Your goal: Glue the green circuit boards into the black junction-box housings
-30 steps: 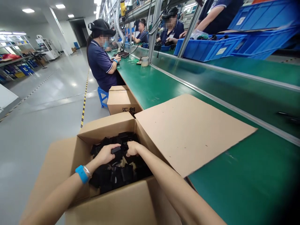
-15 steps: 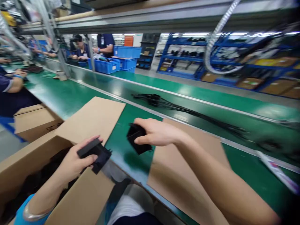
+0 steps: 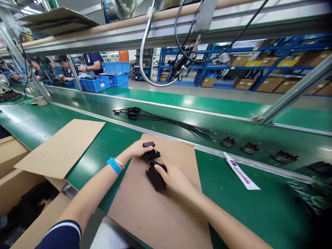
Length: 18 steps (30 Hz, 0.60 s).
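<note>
Centre frame: one black part [image 3: 151, 155] clamped in left fingers [image 3: 146, 149], second black part [image 3: 155, 178] clamped in right fingers [image 3: 162, 171], so close that a knock could chip edges.

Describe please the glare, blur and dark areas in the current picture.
Head view: whitish glare on the green workbench, far left; head view: lower-right corner nearly black, green components beside it blurred; head view: left hand and right hand fairly sharp.
</note>
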Each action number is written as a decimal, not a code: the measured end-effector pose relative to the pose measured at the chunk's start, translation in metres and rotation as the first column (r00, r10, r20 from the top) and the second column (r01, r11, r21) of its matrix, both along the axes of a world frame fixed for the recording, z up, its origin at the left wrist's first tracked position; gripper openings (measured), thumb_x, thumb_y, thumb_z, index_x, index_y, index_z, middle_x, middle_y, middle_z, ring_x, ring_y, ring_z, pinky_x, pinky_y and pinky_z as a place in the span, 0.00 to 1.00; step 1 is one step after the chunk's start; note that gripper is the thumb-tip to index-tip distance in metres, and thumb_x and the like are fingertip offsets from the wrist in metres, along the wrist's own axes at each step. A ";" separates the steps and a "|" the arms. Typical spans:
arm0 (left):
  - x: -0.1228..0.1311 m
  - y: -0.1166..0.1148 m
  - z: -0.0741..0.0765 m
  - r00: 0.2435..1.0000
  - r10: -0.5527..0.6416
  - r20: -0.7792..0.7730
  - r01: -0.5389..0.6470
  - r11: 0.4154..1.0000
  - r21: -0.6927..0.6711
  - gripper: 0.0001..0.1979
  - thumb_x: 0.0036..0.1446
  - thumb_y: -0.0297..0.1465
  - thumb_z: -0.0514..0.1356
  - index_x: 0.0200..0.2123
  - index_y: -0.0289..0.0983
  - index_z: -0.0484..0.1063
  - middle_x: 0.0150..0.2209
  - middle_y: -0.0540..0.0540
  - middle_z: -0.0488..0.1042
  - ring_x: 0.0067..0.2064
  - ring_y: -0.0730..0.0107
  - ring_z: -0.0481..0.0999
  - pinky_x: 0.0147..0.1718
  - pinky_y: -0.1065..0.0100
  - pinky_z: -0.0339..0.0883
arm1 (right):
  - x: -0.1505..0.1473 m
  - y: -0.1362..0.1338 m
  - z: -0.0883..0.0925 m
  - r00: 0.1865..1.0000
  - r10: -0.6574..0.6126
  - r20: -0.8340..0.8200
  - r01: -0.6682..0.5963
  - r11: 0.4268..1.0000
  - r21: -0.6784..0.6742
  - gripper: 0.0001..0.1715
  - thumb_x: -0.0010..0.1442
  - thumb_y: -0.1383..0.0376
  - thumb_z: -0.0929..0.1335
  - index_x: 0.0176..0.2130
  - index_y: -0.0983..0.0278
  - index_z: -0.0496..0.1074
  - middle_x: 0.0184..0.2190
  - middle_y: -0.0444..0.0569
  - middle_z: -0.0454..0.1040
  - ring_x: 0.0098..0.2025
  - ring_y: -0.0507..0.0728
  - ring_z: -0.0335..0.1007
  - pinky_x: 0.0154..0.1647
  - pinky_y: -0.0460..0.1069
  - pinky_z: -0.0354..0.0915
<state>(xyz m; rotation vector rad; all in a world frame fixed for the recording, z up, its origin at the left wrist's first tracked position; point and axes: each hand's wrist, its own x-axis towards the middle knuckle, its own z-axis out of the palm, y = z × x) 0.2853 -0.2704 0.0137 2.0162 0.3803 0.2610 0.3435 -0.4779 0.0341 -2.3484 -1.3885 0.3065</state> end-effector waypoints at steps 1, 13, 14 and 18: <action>0.001 0.000 -0.002 1.000 0.006 0.013 -0.007 0.999 0.034 0.12 0.62 0.34 0.59 0.47 0.34 0.70 0.48 0.43 0.72 0.48 0.60 0.73 0.47 0.54 0.69 | 0.008 -0.001 -0.002 1.000 0.000 -0.013 0.001 1.000 0.030 0.17 0.66 0.56 0.58 0.31 0.61 0.65 0.29 0.47 0.75 0.30 0.56 0.71 0.27 0.48 0.57; -0.002 -0.003 -0.032 0.966 0.171 0.194 -0.200 0.969 0.145 0.15 0.63 0.35 0.58 0.52 0.36 0.68 0.52 0.41 0.69 0.51 0.59 0.71 0.50 0.51 0.66 | -0.018 0.012 -0.003 0.996 0.055 0.070 -0.074 0.948 0.311 0.15 0.64 0.56 0.60 0.30 0.62 0.65 0.32 0.52 0.71 0.35 0.58 0.67 0.36 0.50 0.60; -0.004 -0.002 -0.032 0.967 0.168 0.191 -0.199 0.968 0.153 0.15 0.63 0.35 0.58 0.52 0.36 0.68 0.52 0.41 0.69 0.51 0.59 0.71 0.50 0.52 0.67 | -0.014 0.013 -0.002 0.998 0.008 0.057 -0.026 0.944 0.328 0.15 0.65 0.57 0.60 0.30 0.62 0.64 0.32 0.51 0.71 0.34 0.57 0.67 0.35 0.50 0.60; -0.003 0.008 -0.036 0.962 0.228 0.151 -0.253 0.952 0.174 0.14 0.63 0.35 0.58 0.50 0.35 0.68 0.49 0.42 0.70 0.47 0.62 0.73 0.45 0.55 0.70 | 0.005 0.012 -0.005 0.995 -0.104 0.013 0.093 0.936 0.340 0.14 0.66 0.59 0.59 0.31 0.62 0.64 0.30 0.51 0.71 0.33 0.58 0.66 0.35 0.51 0.60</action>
